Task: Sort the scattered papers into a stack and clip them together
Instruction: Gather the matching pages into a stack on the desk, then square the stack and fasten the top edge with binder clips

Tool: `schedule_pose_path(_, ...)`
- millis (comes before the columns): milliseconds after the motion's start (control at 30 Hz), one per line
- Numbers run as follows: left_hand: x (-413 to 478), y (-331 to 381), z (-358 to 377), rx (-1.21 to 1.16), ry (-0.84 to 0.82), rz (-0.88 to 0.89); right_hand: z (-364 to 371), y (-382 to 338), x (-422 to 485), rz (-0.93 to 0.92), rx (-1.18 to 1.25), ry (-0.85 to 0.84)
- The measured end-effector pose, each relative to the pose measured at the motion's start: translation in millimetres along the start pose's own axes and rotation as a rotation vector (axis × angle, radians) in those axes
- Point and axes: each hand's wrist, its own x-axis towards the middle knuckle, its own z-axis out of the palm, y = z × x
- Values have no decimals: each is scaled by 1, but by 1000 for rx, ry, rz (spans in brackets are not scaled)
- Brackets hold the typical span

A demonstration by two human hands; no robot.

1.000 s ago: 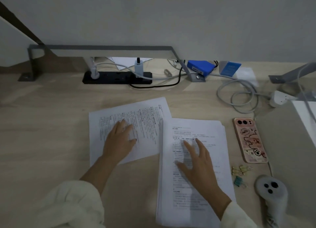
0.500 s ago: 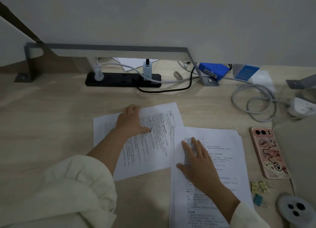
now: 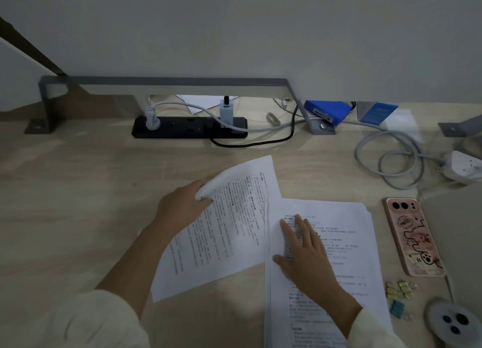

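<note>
Worked at a pale wooden desk (image 3: 65,217), bare and open to the left of the left hand (image 3: 180,206) and beyond it as far as the power strip (image 3: 182,128).

Pressed the right hand (image 3: 307,256) flat on a stack of papers (image 3: 339,230), fingers straight and spread, holding nothing. Lost the stack's near edge below the frame, and part of its lower half behind the wrist and sleeve (image 3: 370,329). Could not read the print.

Gripped a loose sheet (image 3: 229,230) with the left hand at its far left corner, fingers curled round the lifted, rolled-over edge, tips hidden by the paper. Saw the sheet tilted, flat on the desk nearer the body, its right edge apparently tucked under the stack's left edge.

Left a pink phone (image 3: 413,236) face down just right of the stack, well clear of the right hand.

Found small yellow clips (image 3: 399,287) and a blue clip (image 3: 397,308) right of the right wrist, beside the stack's edge, untouched. Could not count them through the blur.
</note>
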Motion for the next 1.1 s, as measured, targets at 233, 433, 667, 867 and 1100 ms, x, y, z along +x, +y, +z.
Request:
schedule_pose_path(233, -63, 16, -38, -62, 250, 7, -7, -2, -2, 2, 10, -31)
schedule_pose_path(433, -119, 40, -64, -429, 513, -11, -33, -25, -8, 105, 546, 4)
schedule_pose_path(667, -159, 72, -29, -1271, 287, -110, -57, -27, -47, 54, 1265, -278)
schedule_pose_path(867, -153, 91, 32, -1066, 152, -172, -74, 23, -71, 231, 1361, 21)
schedule_pose_path(1100, -139, 89, 128, -757, 18, -297, -35, 87, -83, 419, 577, 237)
